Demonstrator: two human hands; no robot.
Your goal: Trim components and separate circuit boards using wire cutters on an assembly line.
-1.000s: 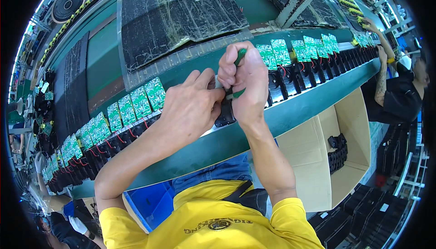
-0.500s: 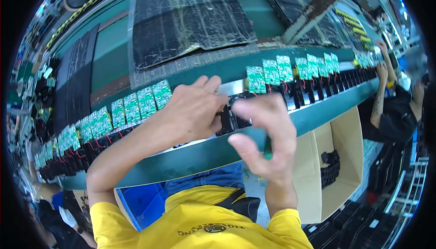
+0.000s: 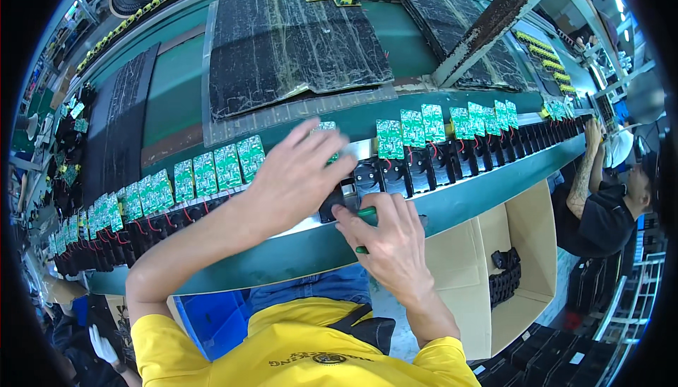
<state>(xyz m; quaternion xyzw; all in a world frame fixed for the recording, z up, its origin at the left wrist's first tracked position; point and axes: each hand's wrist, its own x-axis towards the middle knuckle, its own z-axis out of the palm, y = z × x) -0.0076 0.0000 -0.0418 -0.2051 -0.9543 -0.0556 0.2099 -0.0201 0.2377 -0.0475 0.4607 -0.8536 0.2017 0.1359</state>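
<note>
Two hands at one black housing, green tool in grip

Black plastic housing (image 3: 329, 209) at the near side of the line, beneath left hand (image 3: 293, 182); right thumb apparently touching. Right hand (image 3: 392, 246) closed around green-handled tool (image 3: 367, 212); working end hidden. Left fingers blurred, near a green circuit board (image 3: 325, 127); pinched or merely brushed, cannot tell.

Best handling, by judgement: steady housing low on the walls, lift board by the edges, leave slack in any lead. Point tool away from board and wiring; press squarely, never sideways into the next unit.

In the way: neighbouring black housings (image 3: 399, 181) packed tight to the right, red wires (image 3: 388, 164) looping to upright boards (image 3: 390, 140). Little elbow room.

Around: scuffed black mats (image 3: 296, 48) beyond, worn steel post (image 3: 487, 30), open cardboard box (image 3: 452, 260) near right elbow, blue bin (image 3: 212, 323) below left forearm. Farther right, co-worker's forearm (image 3: 580, 189) at the same line.
</note>
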